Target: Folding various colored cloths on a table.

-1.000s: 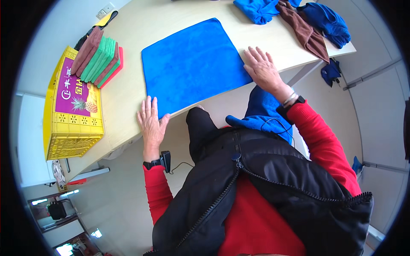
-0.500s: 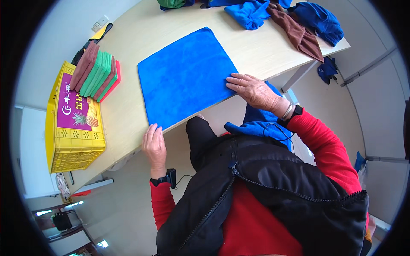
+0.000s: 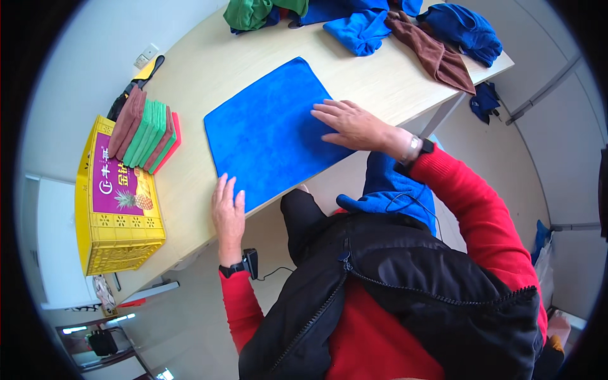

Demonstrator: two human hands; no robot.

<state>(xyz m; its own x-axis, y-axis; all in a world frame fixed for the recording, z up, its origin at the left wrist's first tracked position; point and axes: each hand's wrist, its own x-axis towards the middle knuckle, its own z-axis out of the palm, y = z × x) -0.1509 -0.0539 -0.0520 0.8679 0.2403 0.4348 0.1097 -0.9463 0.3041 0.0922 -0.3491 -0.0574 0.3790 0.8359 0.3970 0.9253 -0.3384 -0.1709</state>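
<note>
A blue towel (image 3: 263,120) lies spread flat on the pale wooden table, its near edge along the table's front edge. My left hand (image 3: 228,208) is at the towel's near left corner, fingers stretched out and slightly apart. Over the towel's right side is my right hand (image 3: 354,125), palm down with the fingers extended and spread. Whether its palm presses on the cloth or hovers just above it, I cannot tell. Neither hand grips anything.
Folded brown, green and red towels (image 3: 147,133) stand in a row beside a yellow plastic crate (image 3: 123,244) at the left. Crumpled blue cloths (image 3: 361,31), a brown cloth (image 3: 430,47) and a green cloth (image 3: 248,14) lie along the table's far side. Blue fabric (image 3: 396,190) hangs near my lap.
My right hand has moved left from the towel's right edge onto its surface, fingers spreading. My left hand has shifted slightly up along the left corner. The whole view has tilted a little.
</note>
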